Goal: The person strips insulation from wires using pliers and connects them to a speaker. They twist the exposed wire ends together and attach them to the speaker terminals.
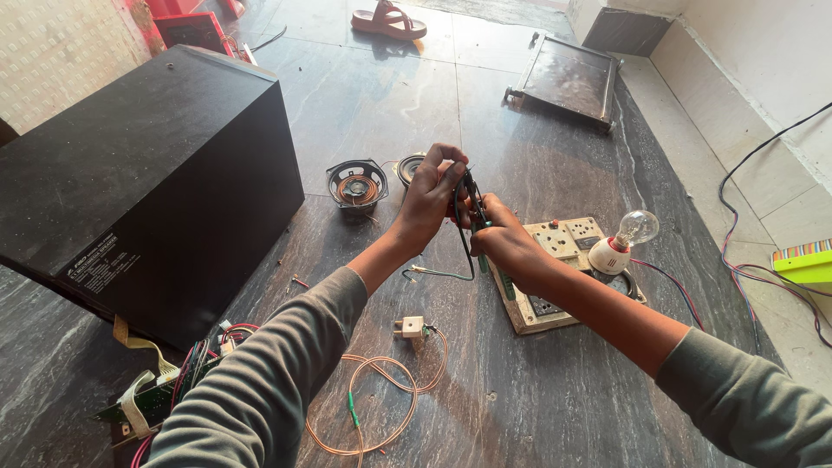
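Observation:
My left hand [431, 195] pinches the top of a thin dark wire [462, 243] that hangs down and curls to a bare end over the floor. My right hand [503, 238] grips a small hand tool with dark handles [473, 201], a wire stripper or cutter by its shape, closed around the wire right beside the left fingers. Both hands meet above the dark stone floor, just left of a wooden switchboard [555, 308] with white sockets and a clear light bulb [635, 227] in a white holder.
A large black speaker box [147, 173] stands at left. Two small round speakers [356, 185] lie behind the hands. A coil of copper-coloured wire [381, 399] with a white plug [410, 327] lies in front. A circuit board with wires [165, 390] sits lower left; a metal tray [568, 78] and sandal [388, 21] lie farther back.

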